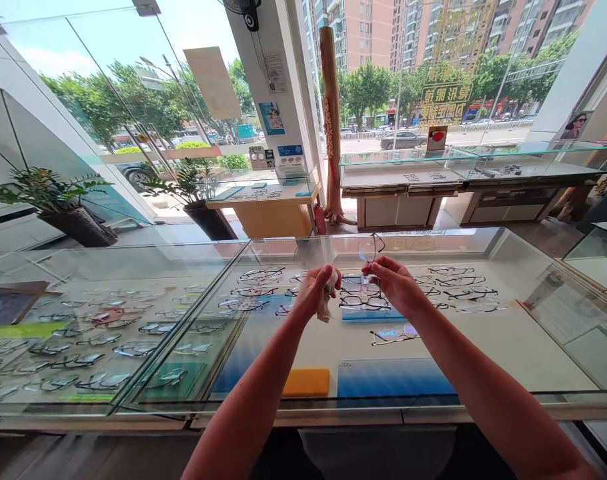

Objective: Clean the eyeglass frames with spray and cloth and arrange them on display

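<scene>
My right hand (391,280) pinches a pair of eyeglasses (367,251) and holds it up above the glass showcase. One lens and a dark temple rise past the fingertips; the rest is partly hidden by the fingers. A crumpled pale cloth (324,311) is gripped in my left hand (316,290), its lower end hanging out under the palm. The cloth and the eyeglasses are apart. Below the hands, inside the showcase, lie rows of eyeglasses (364,303), and a single pair with tinted lenses (394,333) sits closer to me.
The showcase's glass edge (398,405) runs along my side. In it are an orange case (306,383) and a blue board (393,380). Another showcase section (83,267) with many frames adjoins on the left. A wooden post (329,127) and potted plants (76,223) stand beyond.
</scene>
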Motion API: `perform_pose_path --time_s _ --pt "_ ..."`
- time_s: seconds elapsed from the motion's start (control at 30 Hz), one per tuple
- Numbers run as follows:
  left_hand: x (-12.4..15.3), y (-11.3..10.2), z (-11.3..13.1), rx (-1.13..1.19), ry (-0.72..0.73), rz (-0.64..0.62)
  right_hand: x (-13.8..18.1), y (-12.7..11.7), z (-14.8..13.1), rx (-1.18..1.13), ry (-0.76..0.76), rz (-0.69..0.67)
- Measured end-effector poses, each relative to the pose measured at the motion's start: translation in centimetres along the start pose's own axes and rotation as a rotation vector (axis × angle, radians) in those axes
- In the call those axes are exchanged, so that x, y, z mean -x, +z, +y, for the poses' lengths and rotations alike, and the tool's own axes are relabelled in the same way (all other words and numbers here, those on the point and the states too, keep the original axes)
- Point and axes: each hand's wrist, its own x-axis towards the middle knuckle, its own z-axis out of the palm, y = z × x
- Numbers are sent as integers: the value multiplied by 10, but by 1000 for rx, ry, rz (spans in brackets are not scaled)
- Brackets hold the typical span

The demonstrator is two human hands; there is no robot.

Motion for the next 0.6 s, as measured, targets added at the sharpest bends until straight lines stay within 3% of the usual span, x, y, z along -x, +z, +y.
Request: perform_pose_path --time_s 0.2,0.37,0.5,0.6 --pt "1 6 -11 -237 45 -149 1 6 2 32 1 -5" --pt "0 3 -9 -50 29 -204 -2 3 0 -57 8 -6" --pt "-7 -3 -7 108 16 -72 -12 -14 -10 -174 1 39" --pt "-24 -8 -11 88 27 51 -21 -27 -18 -234 -38 78"
